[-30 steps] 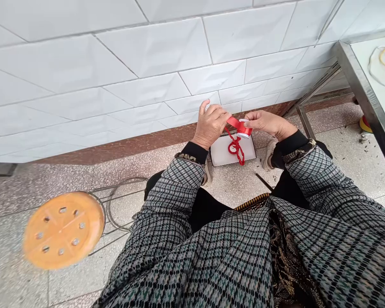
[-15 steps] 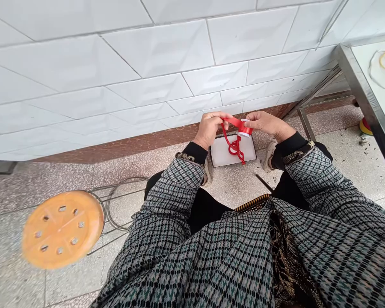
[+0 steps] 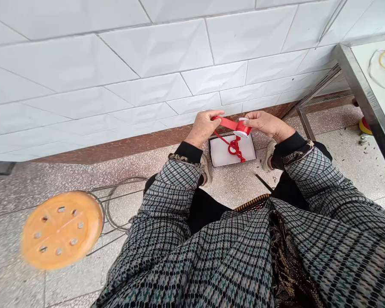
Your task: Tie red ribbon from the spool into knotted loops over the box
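A white spool of red ribbon [image 3: 242, 128] is held in my right hand [image 3: 265, 122], its fingers closed at the spool's edge. My left hand [image 3: 202, 127] pinches the free stretch of ribbon [image 3: 227, 123], which runs flat between the two hands. From my left hand a narrow red strand slants down to a looped, twisted red length [image 3: 234, 147]. That length lies over a shallow white box [image 3: 221, 155] with dark edges, on the floor between my feet. The spool hides part of the box's far side.
An orange round stool [image 3: 62, 231] with holes in its seat and wire legs stands at the left. A metal-framed table [image 3: 362, 81] is at the right, with thin cords on it. White wall tiles [image 3: 167, 47] rise ahead.
My left hand has moved left, away from the spool, and more ribbon now stretches between my hands. The spool has turned slightly in my right hand, which has barely moved.
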Available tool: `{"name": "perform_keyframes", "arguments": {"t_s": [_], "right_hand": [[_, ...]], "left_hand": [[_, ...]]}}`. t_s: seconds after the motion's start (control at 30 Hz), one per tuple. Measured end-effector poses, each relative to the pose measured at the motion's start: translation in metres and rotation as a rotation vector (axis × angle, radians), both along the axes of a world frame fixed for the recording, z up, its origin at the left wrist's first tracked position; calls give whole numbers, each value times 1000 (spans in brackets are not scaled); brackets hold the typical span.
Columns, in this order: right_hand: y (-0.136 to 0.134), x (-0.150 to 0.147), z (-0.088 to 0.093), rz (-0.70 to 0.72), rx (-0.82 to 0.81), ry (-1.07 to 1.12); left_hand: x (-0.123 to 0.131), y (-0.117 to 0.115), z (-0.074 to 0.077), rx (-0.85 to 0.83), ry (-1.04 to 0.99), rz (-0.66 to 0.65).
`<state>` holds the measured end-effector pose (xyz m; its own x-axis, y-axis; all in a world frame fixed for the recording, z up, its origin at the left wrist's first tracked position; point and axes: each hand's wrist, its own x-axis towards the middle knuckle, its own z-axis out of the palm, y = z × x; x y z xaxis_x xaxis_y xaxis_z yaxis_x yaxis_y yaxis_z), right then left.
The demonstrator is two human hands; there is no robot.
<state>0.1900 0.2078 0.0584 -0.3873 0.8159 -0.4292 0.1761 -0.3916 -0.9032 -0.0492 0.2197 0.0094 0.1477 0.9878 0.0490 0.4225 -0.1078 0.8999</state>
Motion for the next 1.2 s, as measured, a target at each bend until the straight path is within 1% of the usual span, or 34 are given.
{"name": "perform_keyframes", "arguments": {"t_s": [0.07,0.13,0.27,0.37,0.43,0.53,0.63,0.7,0.77,0.87,0.93,1.07,1.2], "right_hand": [[-1,-2,1,19,26,-54],[-1,-5,-1,47,75,-137],[2,-9,-15,67,186,-318],[5,-16,-27,1,201,-389],[5,-22,-30,-67,160,-388],[2,-34,-29,-188,10,-290],[-3,-43,-29,-307,-143,-137],[-6,-47,-33,-378,-186,-43],[-8,-49,-40,-428,-206,49],[-10,-50,-48,-454,-252,162],[-10,-51,-51,-462,-298,210],[-7,-53,-54,-475,-390,284],[-4,-53,-57,-464,-399,350]], "left_hand": [[-1,1,2,19,65,-12],[-1,1,4,21,85,-24],[1,-2,8,-30,-17,-66],[10,-10,11,-35,-113,-98],[21,-18,10,-15,-126,-109],[39,-32,3,114,-31,-68],[53,-42,-7,271,162,-23],[59,-46,-12,307,295,-16],[61,-48,-14,318,431,-27],[62,-48,-13,365,620,-97],[62,-48,-11,417,703,-144],[60,-49,-11,486,766,-219],[57,-49,-14,554,771,-277]]}}
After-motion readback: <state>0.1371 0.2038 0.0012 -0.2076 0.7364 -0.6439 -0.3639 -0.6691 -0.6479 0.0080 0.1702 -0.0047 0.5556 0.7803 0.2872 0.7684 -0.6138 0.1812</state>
